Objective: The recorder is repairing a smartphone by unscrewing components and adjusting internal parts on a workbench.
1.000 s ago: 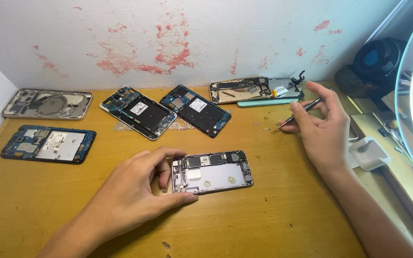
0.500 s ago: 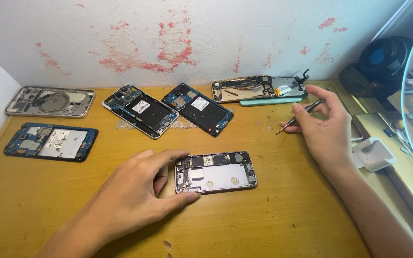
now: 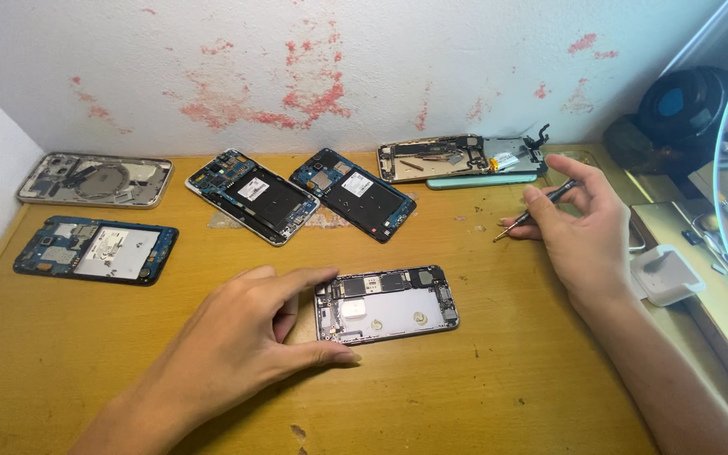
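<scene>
Left grip (image 3: 250, 333) pinches the near end of an opened grey phone (image 3: 387, 304) lying flat mid-counter (image 3: 482, 396), its silver back plate and dark circuit board bared. Right grip (image 3: 587, 232) is closed round a slim dark screwdriver (image 3: 537, 211), tip just above the wood.

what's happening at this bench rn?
A person sits at a wooden table with opened phones spread on it. The left hand pinches the end of a grey opened phone lying flat in front. The right hand holds a thin screwdriver off to the side, tip near the table, not on the phone. Five other opened phones lie along the back and left.
</scene>
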